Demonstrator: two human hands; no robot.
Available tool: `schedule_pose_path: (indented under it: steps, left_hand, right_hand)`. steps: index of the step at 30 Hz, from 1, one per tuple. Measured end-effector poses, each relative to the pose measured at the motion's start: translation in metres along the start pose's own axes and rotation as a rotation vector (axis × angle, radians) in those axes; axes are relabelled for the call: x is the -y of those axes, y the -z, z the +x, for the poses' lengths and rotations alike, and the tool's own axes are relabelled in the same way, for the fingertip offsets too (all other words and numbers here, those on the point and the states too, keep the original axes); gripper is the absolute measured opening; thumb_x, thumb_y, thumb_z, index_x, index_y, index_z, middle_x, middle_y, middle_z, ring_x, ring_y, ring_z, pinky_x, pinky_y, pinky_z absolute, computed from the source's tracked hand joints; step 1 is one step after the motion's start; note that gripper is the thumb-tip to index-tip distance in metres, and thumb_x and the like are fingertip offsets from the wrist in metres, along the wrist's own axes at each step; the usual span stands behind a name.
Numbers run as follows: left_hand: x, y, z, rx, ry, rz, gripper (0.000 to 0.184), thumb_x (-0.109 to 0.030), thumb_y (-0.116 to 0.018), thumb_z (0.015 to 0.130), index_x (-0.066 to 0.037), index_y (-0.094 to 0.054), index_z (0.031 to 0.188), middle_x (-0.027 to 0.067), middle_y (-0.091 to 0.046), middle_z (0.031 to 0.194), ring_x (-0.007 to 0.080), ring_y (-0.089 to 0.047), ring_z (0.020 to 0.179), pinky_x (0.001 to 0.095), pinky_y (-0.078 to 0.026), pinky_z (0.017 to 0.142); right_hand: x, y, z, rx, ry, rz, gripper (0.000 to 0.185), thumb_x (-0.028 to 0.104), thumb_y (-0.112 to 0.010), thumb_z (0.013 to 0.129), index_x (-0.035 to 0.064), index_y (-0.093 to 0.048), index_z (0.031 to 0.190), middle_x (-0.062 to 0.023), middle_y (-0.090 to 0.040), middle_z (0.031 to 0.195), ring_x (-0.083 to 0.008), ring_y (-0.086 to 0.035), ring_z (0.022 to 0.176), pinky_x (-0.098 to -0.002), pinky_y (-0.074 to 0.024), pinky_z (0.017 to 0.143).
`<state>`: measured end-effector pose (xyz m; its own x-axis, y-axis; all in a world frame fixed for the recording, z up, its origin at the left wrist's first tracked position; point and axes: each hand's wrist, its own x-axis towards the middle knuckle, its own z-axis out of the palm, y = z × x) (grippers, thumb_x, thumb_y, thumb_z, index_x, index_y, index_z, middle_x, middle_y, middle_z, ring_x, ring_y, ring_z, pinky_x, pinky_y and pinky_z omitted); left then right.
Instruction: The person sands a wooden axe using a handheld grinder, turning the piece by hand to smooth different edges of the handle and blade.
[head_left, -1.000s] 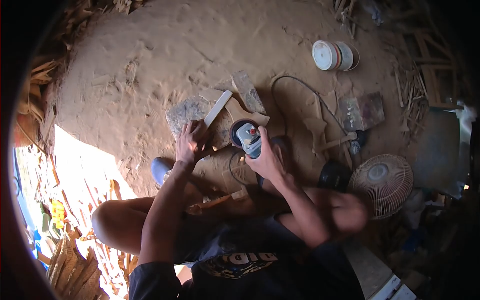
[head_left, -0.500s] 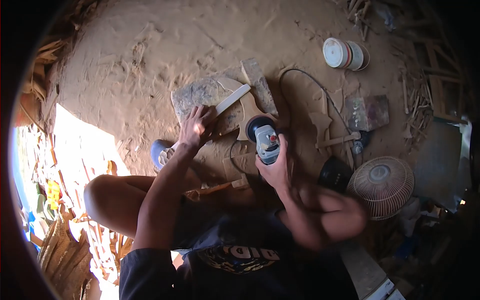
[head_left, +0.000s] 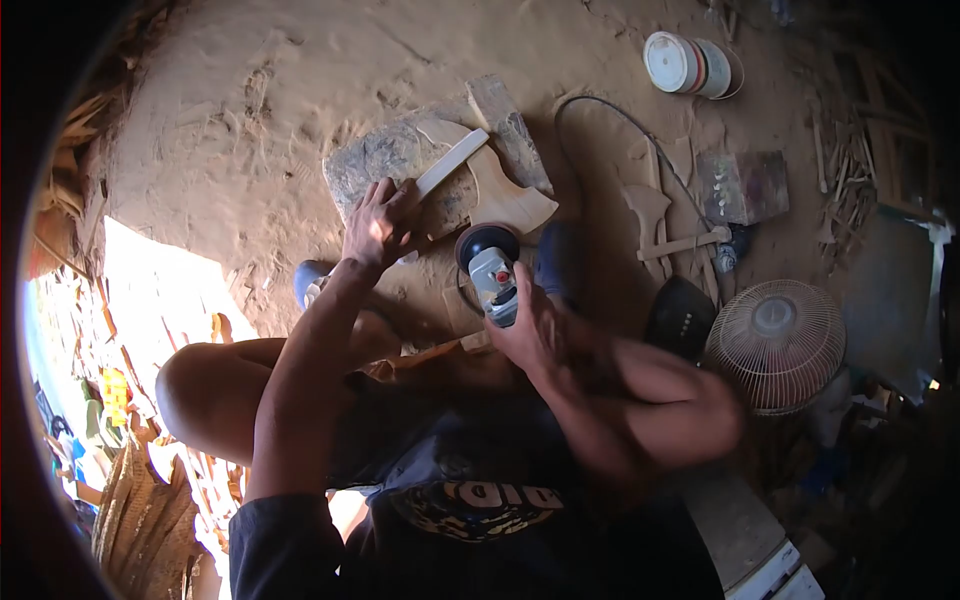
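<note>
My left hand (head_left: 378, 228) is closed on the near end of a pale, straight wooden strip (head_left: 452, 163). The strip lies across a flat, curved wooden piece (head_left: 510, 200) with a flared end; whether the two are joined I cannot tell. Both rest on a worn, stained block (head_left: 375, 165) on the ground. In my right hand (head_left: 530, 330) is a grey angle grinder (head_left: 493, 280), its body gripped from below. A round, dark disc (head_left: 487, 243) on its head sits just below the curved piece's near edge; contact is unclear.
A cord (head_left: 640, 140) loops over the sandy ground to the right. Cut wooden pieces (head_left: 650, 215) lie there beside a box-like block (head_left: 742, 187). Farther out are a white bucket (head_left: 672, 62) on its side and a round fan guard (head_left: 775, 345). Scrap wood lines both sides.
The grinder has moved left along the curved piece's near edge, uncovering its flared right end. My left hand keeps its hold on the strip. The whole scene has shifted slightly upward.
</note>
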<state>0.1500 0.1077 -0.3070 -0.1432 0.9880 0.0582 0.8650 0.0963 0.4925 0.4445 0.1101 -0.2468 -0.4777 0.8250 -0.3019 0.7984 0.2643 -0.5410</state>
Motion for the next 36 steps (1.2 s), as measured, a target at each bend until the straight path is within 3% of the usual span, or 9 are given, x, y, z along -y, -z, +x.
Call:
schedule_pose_path:
  steps: [4, 8, 11, 12, 16, 20, 21, 25, 36]
  left_hand:
    - [-0.002, 0.004, 0.002, -0.021, -0.035, 0.002, 0.046, -0.020, -0.076, 0.077, -0.012, -0.061, 0.120, 0.0128, -0.055, 0.100, 0.0362, -0.060, 0.096, 0.0477, -0.051, 0.081]
    - [-0.005, 0.008, 0.004, -0.032, -0.062, 0.003, 0.040, -0.018, -0.074, 0.080, -0.010, -0.062, 0.117, 0.0123, -0.056, 0.099, 0.0354, -0.061, 0.095, 0.0470, -0.052, 0.078]
    - [-0.002, 0.005, 0.004, -0.052, -0.086, 0.001, 0.034, -0.017, -0.073, 0.084, -0.010, -0.063, 0.116, 0.0121, -0.056, 0.098, 0.0350, -0.061, 0.093, 0.0468, -0.052, 0.076]
    - [-0.001, 0.005, 0.004, -0.054, -0.087, 0.006, 0.034, -0.017, -0.073, 0.085, -0.010, -0.063, 0.116, 0.0121, -0.056, 0.098, 0.0349, -0.061, 0.093, 0.0467, -0.052, 0.076]
    - [-0.004, 0.004, 0.003, -0.071, -0.053, 0.018, 0.033, -0.018, -0.072, 0.087, -0.010, -0.064, 0.118, 0.0123, -0.056, 0.098, 0.0349, -0.062, 0.093, 0.0466, -0.052, 0.076]
    - [-0.009, 0.003, 0.001, -0.098, -0.025, 0.063, 0.035, -0.020, -0.072, 0.087, -0.010, -0.063, 0.120, 0.0128, -0.056, 0.098, 0.0358, -0.062, 0.094, 0.0466, -0.052, 0.078]
    - [-0.009, 0.002, 0.001, -0.082, -0.017, 0.058, 0.036, -0.021, -0.072, 0.087, -0.010, -0.063, 0.120, 0.0131, -0.056, 0.099, 0.0360, -0.062, 0.094, 0.0466, -0.052, 0.078]
    - [0.000, -0.004, 0.003, -0.063, -0.047, 0.049, 0.040, -0.023, -0.073, 0.086, -0.009, -0.063, 0.122, 0.0137, -0.056, 0.099, 0.0367, -0.061, 0.094, 0.0468, -0.051, 0.078]
    - [0.017, -0.012, 0.003, 0.009, -0.176, 0.089, 0.039, -0.022, -0.074, 0.086, -0.008, -0.064, 0.121, 0.0139, -0.055, 0.098, 0.0368, -0.061, 0.092, 0.0465, -0.052, 0.076]
  right_hand:
    - [-0.004, 0.002, 0.003, -0.055, -0.037, -0.043, 0.091, 0.023, -0.083, 0.077, 0.0065, -0.036, 0.153, -0.0273, -0.066, 0.123, -0.0461, -0.067, 0.107, -0.0539, -0.0551, 0.088]
    - [-0.009, 0.008, 0.005, -0.238, 0.010, -0.075, 0.090, 0.030, -0.083, 0.077, 0.0085, -0.037, 0.152, -0.0247, -0.070, 0.113, -0.0434, -0.071, 0.095, -0.0525, -0.0580, 0.079]
    - [-0.008, 0.018, 0.010, -0.199, -0.135, -0.024, 0.090, 0.031, -0.083, 0.077, 0.0080, -0.038, 0.151, -0.0256, -0.070, 0.115, -0.0440, -0.071, 0.098, -0.0524, -0.0578, 0.082]
    - [-0.009, 0.020, 0.012, -0.193, -0.172, 0.041, 0.090, 0.026, -0.084, 0.077, 0.0080, -0.037, 0.151, -0.0246, -0.065, 0.126, -0.0482, -0.067, 0.105, -0.0549, -0.0553, 0.086]
    - [-0.018, 0.023, 0.023, -0.361, -0.160, 0.063, 0.087, 0.025, -0.082, 0.077, 0.0049, -0.039, 0.150, -0.0252, -0.062, 0.131, -0.0466, -0.069, 0.103, -0.0535, -0.0567, 0.084]
    - [-0.016, 0.026, 0.021, -0.298, -0.071, 0.137, 0.089, 0.021, -0.084, 0.076, 0.0036, -0.038, 0.150, -0.0267, -0.063, 0.129, -0.0471, -0.066, 0.111, -0.0522, -0.0552, 0.090]
    - [-0.025, 0.011, 0.020, -0.288, 0.025, 0.147, 0.088, 0.026, -0.082, 0.078, 0.0043, -0.038, 0.151, -0.0268, -0.065, 0.126, -0.0452, -0.069, 0.102, -0.0529, -0.0571, 0.084]
    - [-0.007, 0.003, 0.010, -0.064, 0.028, -0.016, 0.090, 0.032, -0.082, 0.078, 0.0084, -0.037, 0.153, -0.0226, -0.067, 0.119, -0.0400, -0.071, 0.099, -0.0505, -0.0589, 0.081]
    - [-0.029, 0.035, 0.031, -0.320, -0.140, 0.149, 0.088, 0.022, -0.084, 0.075, 0.0059, -0.038, 0.149, -0.0276, -0.063, 0.129, -0.0475, -0.067, 0.109, -0.0545, -0.0555, 0.088]
